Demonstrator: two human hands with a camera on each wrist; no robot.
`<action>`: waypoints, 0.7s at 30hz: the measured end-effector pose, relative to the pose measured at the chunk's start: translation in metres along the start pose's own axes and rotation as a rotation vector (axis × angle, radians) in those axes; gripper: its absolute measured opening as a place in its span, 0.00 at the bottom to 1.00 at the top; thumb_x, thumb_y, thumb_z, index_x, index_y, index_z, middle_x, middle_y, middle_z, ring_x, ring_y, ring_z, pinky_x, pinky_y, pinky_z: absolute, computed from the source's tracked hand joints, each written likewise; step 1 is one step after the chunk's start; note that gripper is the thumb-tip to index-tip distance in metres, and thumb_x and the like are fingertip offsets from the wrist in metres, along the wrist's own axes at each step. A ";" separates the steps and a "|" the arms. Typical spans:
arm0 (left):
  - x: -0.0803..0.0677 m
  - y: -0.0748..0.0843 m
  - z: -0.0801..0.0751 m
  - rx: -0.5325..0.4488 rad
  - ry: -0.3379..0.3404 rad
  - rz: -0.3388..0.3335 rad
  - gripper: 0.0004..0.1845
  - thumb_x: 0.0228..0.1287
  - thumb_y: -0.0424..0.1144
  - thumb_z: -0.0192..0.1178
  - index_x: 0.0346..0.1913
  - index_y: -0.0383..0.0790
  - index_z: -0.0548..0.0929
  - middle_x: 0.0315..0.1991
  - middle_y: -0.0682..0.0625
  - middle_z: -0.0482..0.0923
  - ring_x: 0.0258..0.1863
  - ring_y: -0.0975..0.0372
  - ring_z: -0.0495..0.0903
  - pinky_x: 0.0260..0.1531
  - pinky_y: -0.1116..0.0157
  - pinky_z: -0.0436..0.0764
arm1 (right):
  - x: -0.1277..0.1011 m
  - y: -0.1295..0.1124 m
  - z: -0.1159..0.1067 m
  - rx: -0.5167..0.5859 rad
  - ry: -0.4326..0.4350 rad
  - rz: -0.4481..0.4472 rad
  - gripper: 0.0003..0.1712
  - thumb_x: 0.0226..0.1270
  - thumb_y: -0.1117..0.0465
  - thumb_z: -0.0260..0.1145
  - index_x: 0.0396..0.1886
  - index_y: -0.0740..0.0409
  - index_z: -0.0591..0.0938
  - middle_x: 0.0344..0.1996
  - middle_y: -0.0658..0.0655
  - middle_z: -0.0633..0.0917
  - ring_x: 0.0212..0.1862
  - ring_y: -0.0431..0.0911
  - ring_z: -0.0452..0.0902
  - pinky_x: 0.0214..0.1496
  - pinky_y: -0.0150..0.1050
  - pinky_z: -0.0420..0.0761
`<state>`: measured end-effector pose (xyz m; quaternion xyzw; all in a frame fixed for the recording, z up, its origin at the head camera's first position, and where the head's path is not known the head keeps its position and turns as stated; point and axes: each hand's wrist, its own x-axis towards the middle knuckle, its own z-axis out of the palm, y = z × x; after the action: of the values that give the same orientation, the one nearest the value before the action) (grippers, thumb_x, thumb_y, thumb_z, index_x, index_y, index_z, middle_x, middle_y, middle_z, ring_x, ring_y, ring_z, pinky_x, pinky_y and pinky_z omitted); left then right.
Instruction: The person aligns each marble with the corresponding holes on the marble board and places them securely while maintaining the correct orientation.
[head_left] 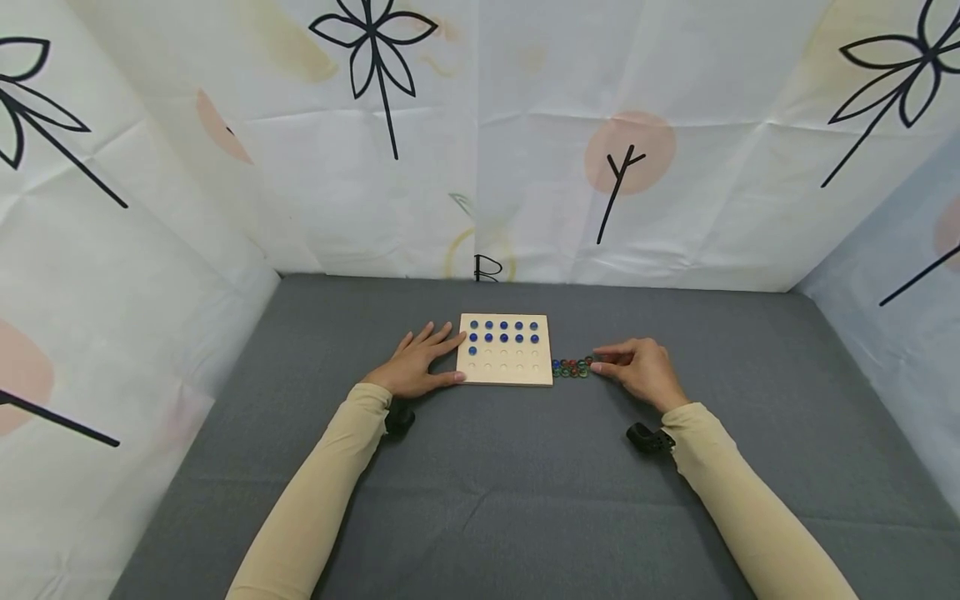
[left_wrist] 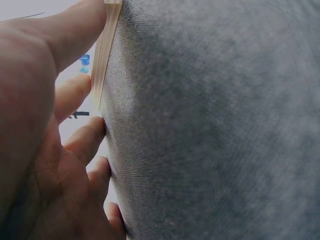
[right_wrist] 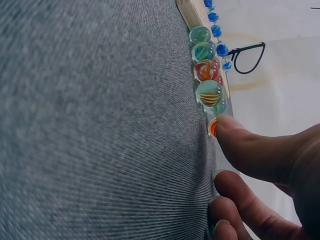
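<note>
A pale wooden peg board [head_left: 504,372] lies on the grey cloth, with two rows of blue marbles [head_left: 503,332] seated in its far holes. My left hand [head_left: 416,367] rests flat against the board's left edge [left_wrist: 107,45], fingers straight. A short row of coloured glass marbles [head_left: 570,367] lies on the cloth by the board's right edge. My right hand [head_left: 637,368] reaches into the row's end; its thumb tip [right_wrist: 235,131] and a forefinger pinch an orange marble [right_wrist: 213,129] that sits on the cloth. Green and red swirled marbles [right_wrist: 209,65] line up beyond it.
Grey cloth [head_left: 495,500] covers the table. White sheets printed with black flowers [head_left: 525,150] wall in the back and both sides. A small black wrist camera [head_left: 645,437] hangs under each sleeve.
</note>
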<state>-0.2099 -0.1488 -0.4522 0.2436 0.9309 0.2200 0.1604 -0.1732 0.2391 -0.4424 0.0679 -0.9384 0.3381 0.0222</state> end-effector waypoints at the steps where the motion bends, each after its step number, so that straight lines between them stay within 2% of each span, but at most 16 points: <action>1: 0.000 0.000 0.000 0.001 -0.001 -0.001 0.43 0.72 0.59 0.60 0.82 0.51 0.54 0.82 0.45 0.43 0.81 0.47 0.35 0.76 0.42 0.34 | 0.001 0.000 0.000 -0.006 -0.007 -0.004 0.17 0.63 0.60 0.77 0.49 0.62 0.90 0.33 0.59 0.89 0.29 0.47 0.81 0.27 0.40 0.77; 8: 0.000 0.000 -0.001 0.005 -0.004 -0.005 0.43 0.72 0.60 0.59 0.82 0.52 0.54 0.82 0.45 0.43 0.81 0.47 0.35 0.76 0.42 0.34 | 0.003 -0.001 0.000 -0.012 -0.039 0.004 0.18 0.61 0.59 0.78 0.50 0.61 0.90 0.33 0.57 0.88 0.27 0.44 0.78 0.27 0.40 0.76; 13: -0.001 0.001 -0.001 0.007 -0.006 -0.006 0.43 0.72 0.60 0.59 0.82 0.53 0.54 0.82 0.45 0.43 0.81 0.47 0.35 0.76 0.43 0.35 | 0.004 -0.001 -0.001 -0.021 -0.046 -0.024 0.17 0.61 0.60 0.78 0.49 0.61 0.90 0.32 0.57 0.87 0.27 0.44 0.77 0.27 0.40 0.75; 21: -0.003 0.003 -0.002 0.006 -0.002 -0.003 0.43 0.72 0.60 0.60 0.82 0.52 0.54 0.82 0.45 0.43 0.81 0.47 0.36 0.76 0.42 0.34 | 0.006 0.000 -0.002 -0.030 -0.051 -0.038 0.18 0.61 0.60 0.78 0.50 0.60 0.90 0.37 0.60 0.87 0.32 0.47 0.78 0.29 0.40 0.75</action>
<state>-0.2076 -0.1487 -0.4486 0.2428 0.9317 0.2170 0.1609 -0.1789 0.2398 -0.4401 0.0938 -0.9421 0.3218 0.0059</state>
